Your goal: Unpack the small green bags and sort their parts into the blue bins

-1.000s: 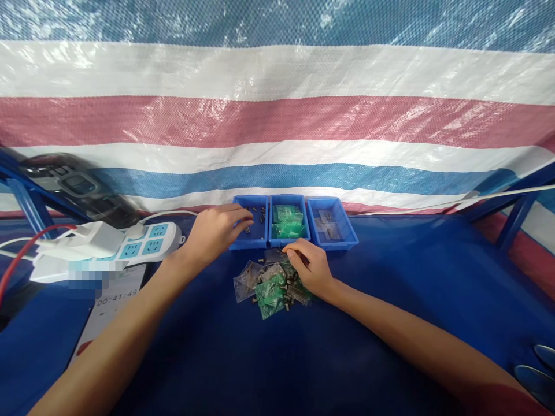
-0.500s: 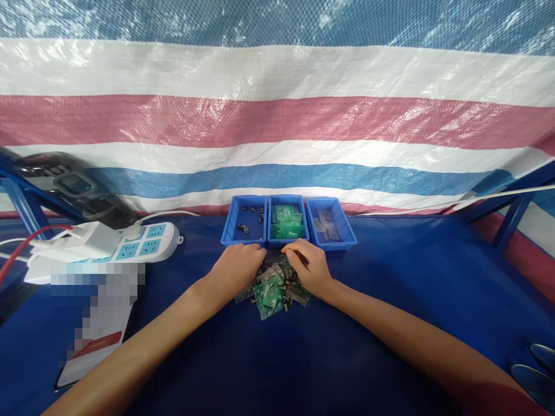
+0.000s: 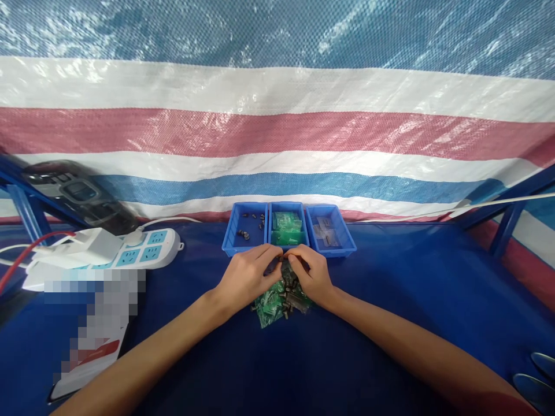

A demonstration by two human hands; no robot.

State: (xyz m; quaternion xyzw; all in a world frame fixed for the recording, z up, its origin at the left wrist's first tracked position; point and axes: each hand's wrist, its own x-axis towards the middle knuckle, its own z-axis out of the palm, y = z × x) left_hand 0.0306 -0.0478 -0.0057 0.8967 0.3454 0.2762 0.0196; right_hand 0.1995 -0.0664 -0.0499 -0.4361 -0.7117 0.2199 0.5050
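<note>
Thumb and fingers of my left hand [image 3: 247, 278] are closed in a pinch above the pile. My right hand [image 3: 314, 277] is pinched too, and its fingertips meet those of the left. Whatever sits between them is small and mostly hidden. Under both hands lies a mixed pile of green packets [image 3: 269, 307], clear plastic packets [image 3: 300, 301] and loose dark screw-like metal pieces [image 3: 286, 314]. Behind the hands stand three blue bins: the left bin [image 3: 233, 249] has several metal pieces, the middle bin [image 3: 272, 242] green packets, the right bin [image 3: 344, 252] clear packets.
A white power strip [image 3: 171, 254] with plugs and cables lies at left, with a phone-like slab [image 3: 82, 375] nearer me. A dark device [image 3: 80, 193] leans behind it. A striped sheet [image 3: 277, 133] hangs along the back. Glasses-like lenses [image 3: 533, 384] show at lower right.
My left hand has moved right, from the pile's left side to meet the right hand's fingertips. The right hand stays nearly in place. The view has tilted slightly upward.
</note>
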